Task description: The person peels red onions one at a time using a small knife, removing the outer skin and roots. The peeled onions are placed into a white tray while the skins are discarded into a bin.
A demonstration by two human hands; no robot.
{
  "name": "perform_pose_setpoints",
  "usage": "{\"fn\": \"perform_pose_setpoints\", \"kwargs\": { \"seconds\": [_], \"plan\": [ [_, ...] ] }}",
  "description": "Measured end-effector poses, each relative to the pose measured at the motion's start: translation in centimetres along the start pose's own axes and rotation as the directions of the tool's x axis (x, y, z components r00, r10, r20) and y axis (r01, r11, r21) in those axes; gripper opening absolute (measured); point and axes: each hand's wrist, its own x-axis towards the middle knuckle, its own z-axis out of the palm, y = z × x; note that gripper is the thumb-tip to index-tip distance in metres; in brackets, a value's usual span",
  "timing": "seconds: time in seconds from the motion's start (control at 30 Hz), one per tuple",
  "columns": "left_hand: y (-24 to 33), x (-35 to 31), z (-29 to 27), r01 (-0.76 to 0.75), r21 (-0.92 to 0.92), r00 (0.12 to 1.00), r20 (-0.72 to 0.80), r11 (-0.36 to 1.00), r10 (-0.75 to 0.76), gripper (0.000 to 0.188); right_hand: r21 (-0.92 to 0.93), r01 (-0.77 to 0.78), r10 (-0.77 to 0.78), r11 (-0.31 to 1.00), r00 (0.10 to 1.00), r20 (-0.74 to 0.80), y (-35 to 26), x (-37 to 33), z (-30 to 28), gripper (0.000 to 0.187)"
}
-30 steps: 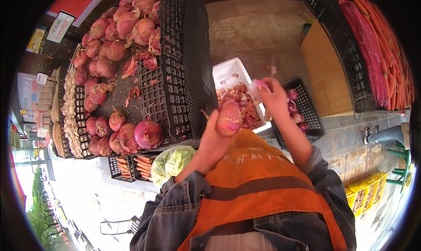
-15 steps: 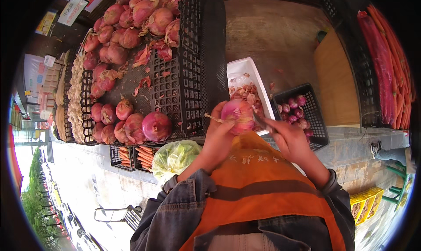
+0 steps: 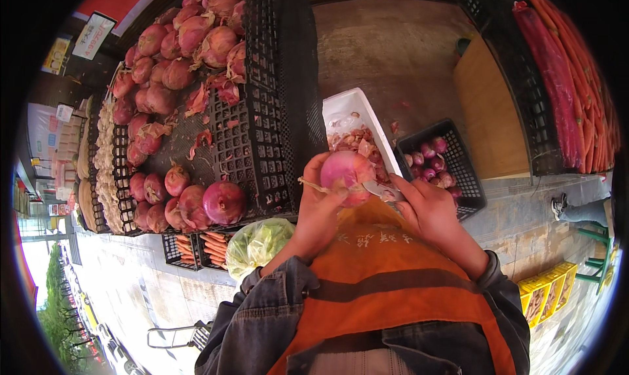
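A large red onion (image 3: pixel 347 173) is gripped in my left hand (image 3: pixel 317 212), its dry stalk poking out to the left past my fingers. My right hand (image 3: pixel 429 212) is closed on a small knife (image 3: pixel 382 191), whose blade lies against the right side of the onion. Below and beyond both hands is a white foam box (image 3: pixel 370 121) with loose papery onion skins (image 3: pixel 357 142) in it. The knife's handle is mostly covered by my fingers.
A black crate (image 3: pixel 468 178) of smaller red onions stands right of the foam box. At left, black crates (image 3: pixel 262 139) hold many large red onions (image 3: pixel 225 202). Bagged green cabbage (image 3: pixel 259 244) and carrots (image 3: pixel 214 247) sit lower left; yellow crates (image 3: pixel 547 293) are lower right.
The knife blade now shows plainly against the onion, and the onion is turned slightly in my left hand. The whole view has shifted a little.
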Motion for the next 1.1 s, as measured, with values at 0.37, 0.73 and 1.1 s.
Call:
{"fn": "perform_pose_setpoints", "kwargs": {
  "seconds": [0.37, 0.73, 1.1],
  "plan": [
    [0.1, -0.2, -0.2, 0.007, -0.013, 1.000, -0.030, 1.000, -0.007, 0.061, 0.709, -0.225, 0.277, 0.668, 0.960, 0.043, -0.5, 3.0, 1.0, 0.049],
    [-0.2, -0.4, -1.4, 0.316, -0.441, 0.948, 0.163, 0.840, -0.272, 0.068, 0.907, -0.324, 0.457, -0.268, 0.786, 0.416, -0.6, 6.0, 3.9, 0.006],
    [-0.3, 0.1, -0.6, 0.229, -0.327, 0.972, 0.126, 0.917, -0.198, 0.078, 0.918, -0.385, 0.574, 0.095, 0.775, 0.266, 6.9, 7.7, 11.6, 0.035]
  ]
}}
